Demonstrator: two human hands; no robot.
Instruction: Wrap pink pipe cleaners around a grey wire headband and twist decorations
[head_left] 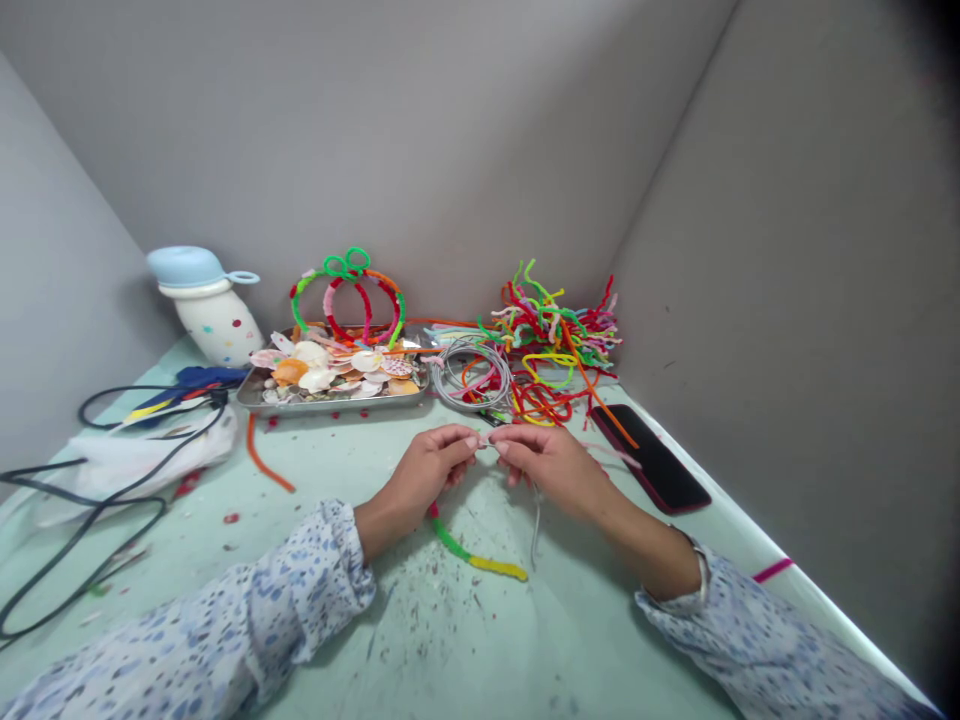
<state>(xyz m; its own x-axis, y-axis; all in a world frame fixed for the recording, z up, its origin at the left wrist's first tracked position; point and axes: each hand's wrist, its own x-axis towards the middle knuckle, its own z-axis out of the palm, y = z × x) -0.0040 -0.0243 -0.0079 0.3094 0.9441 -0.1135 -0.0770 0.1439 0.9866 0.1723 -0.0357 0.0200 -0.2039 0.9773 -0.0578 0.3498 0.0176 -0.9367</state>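
My left hand (427, 472) is closed in a pinch at the middle of the table. From beneath it a pipe cleaner strand (454, 543), red, green and then yellow, curves down towards the right. My right hand (553, 462) pinches too, its fingertips almost meeting those of the left. A thin pale piece with some pink shows between the fingertips; its exact form is too small to tell. Below my right hand hangs a thin grey wire (535, 530), its upper part hidden by the fingers.
Behind the hands stand a metal tray (337, 404) of shells, a grey wire coil (471, 375) and a pipe cleaner heap (555, 320). Pipe cleaner rings (347, 300) rest on the tray. A bottle (217, 322) and black cable (97, 510) are left, a phone (660, 465) right.
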